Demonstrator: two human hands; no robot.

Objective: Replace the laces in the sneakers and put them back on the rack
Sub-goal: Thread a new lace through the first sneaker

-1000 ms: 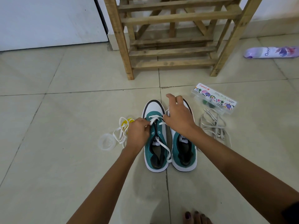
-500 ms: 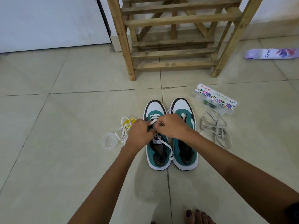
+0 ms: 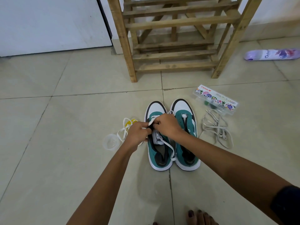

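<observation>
Rack at wall, sneakers side by side on floor in front. Old laces right of them. Left hand and right hand both pinch white lace over left sneaker's tongue.

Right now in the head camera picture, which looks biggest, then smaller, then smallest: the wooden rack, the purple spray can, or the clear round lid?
1. wooden rack, by far the largest, though partly cut off.
2. purple spray can.
3. clear round lid, smallest, even though it lies nearer the camera.
</observation>
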